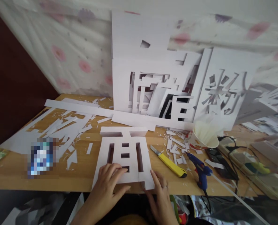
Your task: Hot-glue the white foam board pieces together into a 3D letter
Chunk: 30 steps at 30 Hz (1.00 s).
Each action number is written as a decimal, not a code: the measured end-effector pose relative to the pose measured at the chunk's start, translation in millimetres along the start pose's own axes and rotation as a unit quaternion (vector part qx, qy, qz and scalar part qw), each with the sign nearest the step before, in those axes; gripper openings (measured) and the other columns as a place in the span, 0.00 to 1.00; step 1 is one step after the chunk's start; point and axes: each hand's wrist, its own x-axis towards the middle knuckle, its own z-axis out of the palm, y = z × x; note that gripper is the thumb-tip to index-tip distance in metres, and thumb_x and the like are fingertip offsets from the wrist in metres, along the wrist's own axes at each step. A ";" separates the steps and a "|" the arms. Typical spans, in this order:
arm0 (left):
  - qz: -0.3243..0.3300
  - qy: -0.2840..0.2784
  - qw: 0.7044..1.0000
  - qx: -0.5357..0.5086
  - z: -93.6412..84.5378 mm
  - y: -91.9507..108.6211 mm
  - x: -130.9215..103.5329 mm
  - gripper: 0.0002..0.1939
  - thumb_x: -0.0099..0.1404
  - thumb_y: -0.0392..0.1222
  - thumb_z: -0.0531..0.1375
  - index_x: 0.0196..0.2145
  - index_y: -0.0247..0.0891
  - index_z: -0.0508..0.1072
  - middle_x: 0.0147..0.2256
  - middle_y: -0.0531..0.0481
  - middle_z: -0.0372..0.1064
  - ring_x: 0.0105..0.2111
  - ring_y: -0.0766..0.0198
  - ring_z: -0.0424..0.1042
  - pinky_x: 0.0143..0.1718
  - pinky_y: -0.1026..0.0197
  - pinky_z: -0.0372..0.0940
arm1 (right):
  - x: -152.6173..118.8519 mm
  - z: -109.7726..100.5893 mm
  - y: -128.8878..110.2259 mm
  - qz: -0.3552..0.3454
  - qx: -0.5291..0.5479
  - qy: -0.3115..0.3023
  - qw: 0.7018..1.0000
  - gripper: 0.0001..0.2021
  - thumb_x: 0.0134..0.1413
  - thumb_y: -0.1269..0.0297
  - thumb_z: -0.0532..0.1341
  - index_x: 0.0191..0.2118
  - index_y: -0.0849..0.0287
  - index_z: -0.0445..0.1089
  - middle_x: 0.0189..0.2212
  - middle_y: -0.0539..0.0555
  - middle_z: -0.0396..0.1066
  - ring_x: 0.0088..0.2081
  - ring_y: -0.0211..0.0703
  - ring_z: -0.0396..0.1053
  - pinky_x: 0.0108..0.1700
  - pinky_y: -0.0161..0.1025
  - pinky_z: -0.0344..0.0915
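Note:
A white three-dimensional board character (pixel 131 178) with upright side walls and rectangular slots lies on the wooden table (pixel 78 181) in front of me. My left hand (pixel 108 184) rests on its lower left part, fingers laid across the face and thumb held apart below the front edge. At the lower right corner, my right hand (pixel 161 190) grips the character, index finger along the right side and thumb near the front edge. The thumb's exact contact is hard to see. Just right of the character lies a yellow utility knife (pixel 171 164), blade extended.
A blue glue gun (pixel 201 172) with a glue stick and cord lies at right, near a paper cup (pixel 203 137) of pale sticks and a power strip (pixel 251 172). Cut-out white boards (pixel 228 87) lean behind. Paper scraps (pixel 70 159) litter the left; a pixelated item (pixel 42 157) sits there.

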 end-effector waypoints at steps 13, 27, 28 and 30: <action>-0.416 0.234 0.801 -0.363 4.6 -60.6 3.3 0.30 0.62 0.58 0.63 0.57 0.42 0.69 0.62 0.40 0.67 0.64 0.49 0.65 0.65 0.45 0.62 | 49.4 -26.6 -8.1 0.085 0.256 0.072 0.960 0.35 0.69 0.60 0.52 0.75 0.44 0.35 0.70 0.66 0.54 0.67 0.58 0.60 0.57 0.60 0.68; -0.452 0.226 0.749 -0.429 9.2 -71.4 12.3 0.29 0.64 0.56 0.63 0.59 0.44 0.71 0.62 0.45 0.68 0.66 0.49 0.61 0.68 0.46 0.56 | 139.7 1.7 -2.3 0.086 0.344 0.008 0.935 0.34 0.70 0.51 0.53 0.74 0.45 0.38 0.68 0.61 0.59 0.67 0.48 0.60 0.65 0.59 0.60; -0.453 0.225 0.747 -0.430 9.7 -72.2 12.2 0.29 0.63 0.56 0.64 0.60 0.44 0.71 0.62 0.45 0.68 0.66 0.50 0.61 0.69 0.46 0.55 | 142.3 2.8 -2.6 0.090 0.347 0.007 0.933 0.35 0.70 0.51 0.54 0.74 0.45 0.38 0.69 0.61 0.59 0.67 0.48 0.61 0.66 0.59 0.59; -0.452 0.224 0.742 -0.442 10.5 -73.2 13.0 0.31 0.62 0.56 0.65 0.60 0.44 0.69 0.62 0.45 0.68 0.66 0.51 0.62 0.70 0.46 0.53 | 145.8 4.0 -3.9 0.090 0.354 0.003 0.931 0.34 0.70 0.52 0.54 0.74 0.46 0.38 0.69 0.61 0.58 0.67 0.47 0.61 0.66 0.58 0.59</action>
